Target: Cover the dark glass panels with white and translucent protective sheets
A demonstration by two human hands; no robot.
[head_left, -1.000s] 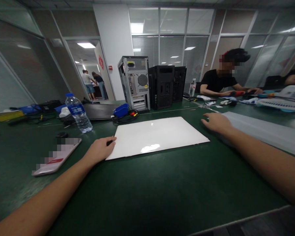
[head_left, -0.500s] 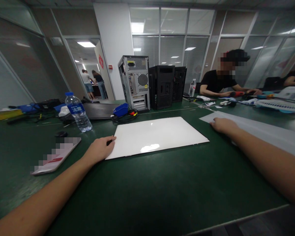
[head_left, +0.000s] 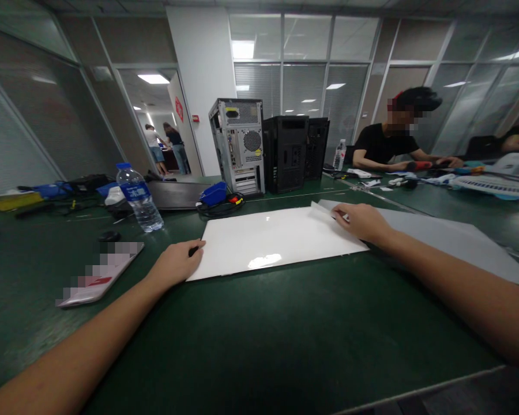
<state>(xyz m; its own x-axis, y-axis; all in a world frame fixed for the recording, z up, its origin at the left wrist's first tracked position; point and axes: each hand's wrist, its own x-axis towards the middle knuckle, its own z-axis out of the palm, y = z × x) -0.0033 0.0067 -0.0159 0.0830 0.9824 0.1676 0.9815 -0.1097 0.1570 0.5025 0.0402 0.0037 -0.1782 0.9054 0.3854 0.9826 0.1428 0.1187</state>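
A glossy white rectangular panel (head_left: 255, 239) with thin dark edges lies flat on the green table (head_left: 294, 323). At its left edge my left hand (head_left: 179, 262) is closed, thumb and fingers gripping the rim; a small dark spot shows between them. My right hand (head_left: 367, 222) pinches a corner of a thin translucent sheet (head_left: 441, 230). That corner is curled up over the right end of the panel, while the rest of the sheet trails to the right over the table, partly behind my forearm.
A water bottle (head_left: 140, 199), a phone-like flat object (head_left: 106, 274) and a small black round item (head_left: 109, 236) stand left. Behind the panel are a blue-headed cable bundle (head_left: 214, 196) and computer towers (head_left: 244, 147). A co-worker (head_left: 384, 144) sits at the far right among tools.
My right hand has moved left with the sheet, bringing its corner from beside the panel to over the panel's right end. The left hand and panel have stayed put.
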